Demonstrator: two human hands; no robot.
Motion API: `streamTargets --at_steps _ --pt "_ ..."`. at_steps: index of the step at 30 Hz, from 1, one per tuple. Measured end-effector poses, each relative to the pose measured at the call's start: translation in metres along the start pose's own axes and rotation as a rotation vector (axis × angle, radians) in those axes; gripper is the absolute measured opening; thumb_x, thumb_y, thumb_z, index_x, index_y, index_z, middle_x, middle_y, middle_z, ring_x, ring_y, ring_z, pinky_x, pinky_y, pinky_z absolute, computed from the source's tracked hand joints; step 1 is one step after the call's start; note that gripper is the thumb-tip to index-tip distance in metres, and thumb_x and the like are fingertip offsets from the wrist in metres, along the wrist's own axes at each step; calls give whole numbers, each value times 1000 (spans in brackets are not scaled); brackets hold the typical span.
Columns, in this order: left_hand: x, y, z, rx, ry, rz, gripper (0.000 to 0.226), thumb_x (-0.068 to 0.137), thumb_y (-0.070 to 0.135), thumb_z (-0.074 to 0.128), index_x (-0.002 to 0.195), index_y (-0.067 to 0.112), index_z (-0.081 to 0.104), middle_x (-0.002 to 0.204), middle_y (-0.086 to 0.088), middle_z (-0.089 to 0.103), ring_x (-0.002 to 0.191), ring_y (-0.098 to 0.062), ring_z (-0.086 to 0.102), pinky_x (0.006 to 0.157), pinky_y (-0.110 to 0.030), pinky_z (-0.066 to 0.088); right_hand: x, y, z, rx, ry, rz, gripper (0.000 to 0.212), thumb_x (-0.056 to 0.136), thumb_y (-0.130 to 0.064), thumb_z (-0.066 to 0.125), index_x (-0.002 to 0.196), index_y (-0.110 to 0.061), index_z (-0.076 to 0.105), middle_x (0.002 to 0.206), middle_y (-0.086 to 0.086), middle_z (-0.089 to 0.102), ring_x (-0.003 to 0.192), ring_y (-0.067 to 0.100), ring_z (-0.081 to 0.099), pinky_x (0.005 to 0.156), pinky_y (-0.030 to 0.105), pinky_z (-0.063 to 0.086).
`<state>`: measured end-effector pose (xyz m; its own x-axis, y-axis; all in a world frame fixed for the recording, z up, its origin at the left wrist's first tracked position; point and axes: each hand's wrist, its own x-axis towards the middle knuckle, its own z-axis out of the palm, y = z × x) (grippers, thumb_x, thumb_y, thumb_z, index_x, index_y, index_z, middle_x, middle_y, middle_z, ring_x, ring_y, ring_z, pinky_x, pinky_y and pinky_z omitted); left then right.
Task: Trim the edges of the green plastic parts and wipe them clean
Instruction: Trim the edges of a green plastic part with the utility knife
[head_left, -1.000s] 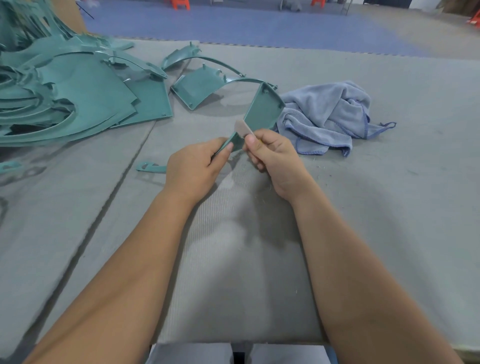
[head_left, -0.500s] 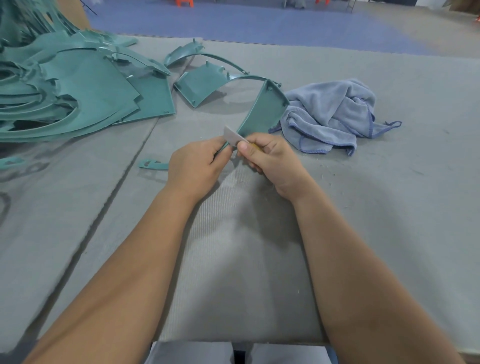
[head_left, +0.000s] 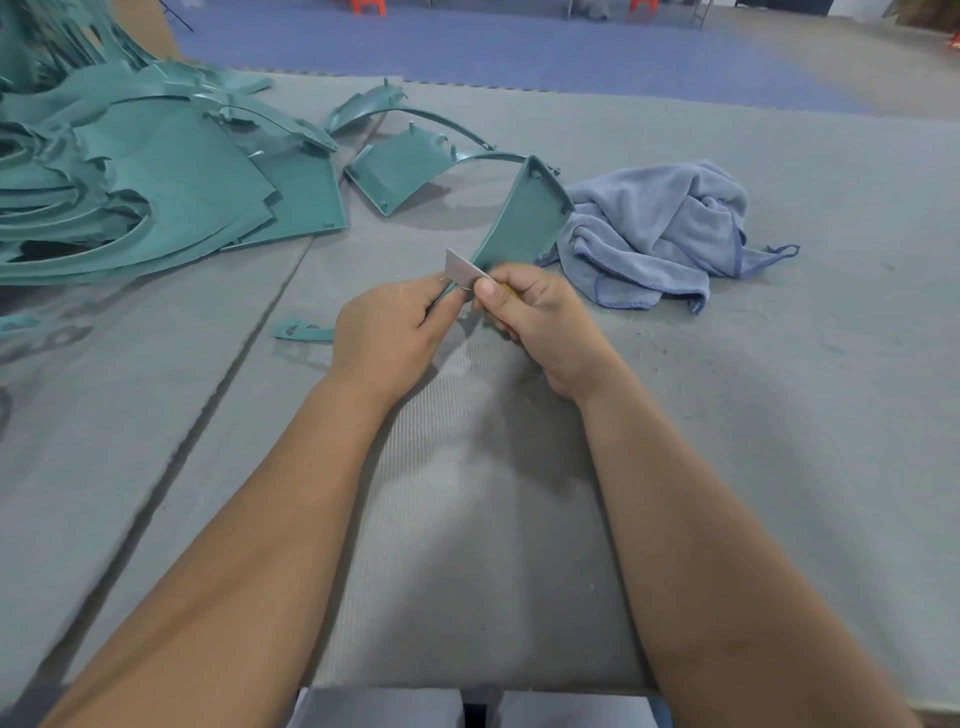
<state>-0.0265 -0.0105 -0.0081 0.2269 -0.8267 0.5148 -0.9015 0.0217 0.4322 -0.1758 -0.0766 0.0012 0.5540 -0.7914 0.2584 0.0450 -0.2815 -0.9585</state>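
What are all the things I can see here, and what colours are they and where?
green plastic part: one, teal green, held up at the middle
blade: one, grey, against the held part's near edge
pile of green parts: many, teal green, far left on the mat
curved green parts: a few, teal green, behind the held part
small green scrap: one, teal green, left of the hands
cloth: one, blue-grey, crumpled at the right
mat: grey, under everything
left hand: holds the part's near end
right hand: grips the blade
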Motion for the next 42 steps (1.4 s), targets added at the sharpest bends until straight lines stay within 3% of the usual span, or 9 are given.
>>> streamTargets --at_steps 4,8,15,21,26,29,32,38,42 --pt "-3 -2 -1 -18 -7 15 38 97 48 35 78 27 59 47 11 38 48 0 40 45 -25 19 3 2 -11 255 190 44 26 101 -20 49 76 -19 54 60 -1 37 55 9 28 55 26 19" --pt "-3 -3 -1 -10 -9 11 40 97 49 34 83 26 63 48 11 39 48 1 39 45 -25 20 3 3 -11 235 162 43 24 99 -25 50 77 -19 57 60 1 40 55 11 31 55 28 20" --pt "-3 -3 -1 -4 -3 11 38 98 50 31 80 27 56 50 10 40 50 -1 41 46 -25 21 1 -3 -12 346 177 125 22 88 -41 58 81 -21 62 61 -3 44 54 9 35 55 21 26" --pt "-1 1 -6 -10 -12 29 31 98 50 28 115 37 52 61 15 46 60 -12 46 50 -19 27 -5 -12 -4 334 224 107 15 84 -12 68 85 -17 54 58 -8 44 45 6 28 44 18 25" --pt "-2 5 -8 14 26 54 31 100 41 35 94 22 59 77 8 51 70 -15 49 53 -29 32 -7 -22 1 178 284 43 18 102 -20 47 91 -17 61 67 -3 48 48 9 38 46 20 30" --pt "-1 4 -12 13 65 32 27 101 32 41 84 19 58 72 9 48 67 -16 46 53 -30 29 -9 -26 2 62 296 -41 28 104 -22 39 96 -25 66 74 -4 52 55 8 46 53 19 37" --pt "-2 3 -12 11 61 11 28 102 30 41 80 18 54 66 10 45 61 -16 43 48 -27 26 -4 -33 -2 9 311 -109 26 104 -24 41 98 -27 66 67 1 45 55 8 38 53 16 34" --pt "-3 2 -9 40 46 12 28 102 33 37 78 21 45 62 11 39 59 -16 40 48 -24 23 16 -50 -11 -70 292 -100 22 100 -27 50 81 -19 56 59 -2 36 54 8 33 51 15 32" --pt "-3 1 -8 41 46 21 26 102 34 35 79 23 43 61 13 38 56 -10 37 47 -24 20 21 -50 -11 -107 257 -99 23 100 -21 53 80 -17 62 53 -13 36 54 7 33 53 14 32"
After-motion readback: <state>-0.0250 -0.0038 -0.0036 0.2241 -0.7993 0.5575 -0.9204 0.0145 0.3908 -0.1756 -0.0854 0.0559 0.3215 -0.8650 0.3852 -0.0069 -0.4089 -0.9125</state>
